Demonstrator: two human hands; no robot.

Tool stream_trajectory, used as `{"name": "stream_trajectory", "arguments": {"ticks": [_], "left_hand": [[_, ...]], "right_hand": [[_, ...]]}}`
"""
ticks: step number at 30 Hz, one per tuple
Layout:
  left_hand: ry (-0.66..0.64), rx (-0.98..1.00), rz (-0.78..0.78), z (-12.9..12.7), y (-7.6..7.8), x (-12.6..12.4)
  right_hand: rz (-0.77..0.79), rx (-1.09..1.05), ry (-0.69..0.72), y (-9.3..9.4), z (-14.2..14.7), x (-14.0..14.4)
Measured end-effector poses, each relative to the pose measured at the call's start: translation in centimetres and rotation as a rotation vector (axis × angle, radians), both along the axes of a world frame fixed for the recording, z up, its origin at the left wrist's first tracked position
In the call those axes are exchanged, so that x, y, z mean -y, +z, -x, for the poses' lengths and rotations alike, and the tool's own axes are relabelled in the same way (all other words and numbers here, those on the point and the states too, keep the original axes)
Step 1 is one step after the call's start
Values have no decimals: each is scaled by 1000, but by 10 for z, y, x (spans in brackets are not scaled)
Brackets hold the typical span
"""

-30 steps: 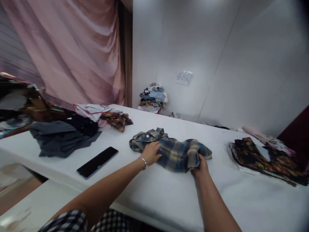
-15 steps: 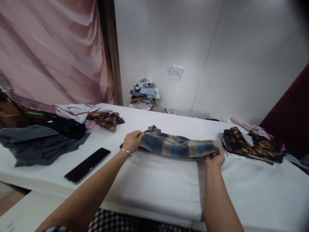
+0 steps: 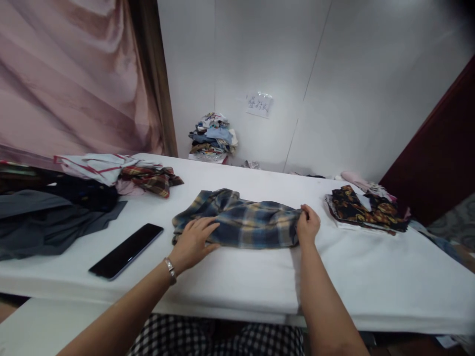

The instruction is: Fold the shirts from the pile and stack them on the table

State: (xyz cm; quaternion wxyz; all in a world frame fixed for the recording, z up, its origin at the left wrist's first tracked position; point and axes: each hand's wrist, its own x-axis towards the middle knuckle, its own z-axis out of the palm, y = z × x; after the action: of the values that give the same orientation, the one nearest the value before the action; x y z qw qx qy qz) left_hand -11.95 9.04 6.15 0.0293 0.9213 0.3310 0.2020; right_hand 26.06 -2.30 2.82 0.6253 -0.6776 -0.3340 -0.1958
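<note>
Plaid shirt (image 3: 241,222), mid-frame, looks soft and light; left hand (image 3: 193,242) presses flat on it, right hand (image 3: 307,225) pinches its edge.

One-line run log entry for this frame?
left hand: flat on plaid shirt | right hand: pinching its right edge | shirt: bunched on white table | phone: left

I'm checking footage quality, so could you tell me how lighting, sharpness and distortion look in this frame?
Head view: soft, even light, faint shadows; the plaid shirt and both hands, left hand and right hand, are fairly sharp; wide-angle bending tilts the walls; top right corner darkens; wall note unreadable.
</note>
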Motion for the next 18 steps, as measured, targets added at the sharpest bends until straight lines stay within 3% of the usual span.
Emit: {"name": "stream_trajectory", "arguments": {"ticks": [2,5,8,12,16,18], "left_hand": [[15,-53,-35,6,-7,0],[65,-50,-34,12,-13,-8],[52,34,41,12,-6,-14],[-6,224,142,4,20,-7],[-35,413,73,-14,38,19],[-118,409,49,-24,40,36]], "right_hand": [[127,85,65,-1,8,-1],[397,108,298,-4,17,-4],[582,127,398,-1,26,-4],[483,200,377,16,63,1],[421,262,738,27,126,4],[381,285,823,27,148,4]]}}
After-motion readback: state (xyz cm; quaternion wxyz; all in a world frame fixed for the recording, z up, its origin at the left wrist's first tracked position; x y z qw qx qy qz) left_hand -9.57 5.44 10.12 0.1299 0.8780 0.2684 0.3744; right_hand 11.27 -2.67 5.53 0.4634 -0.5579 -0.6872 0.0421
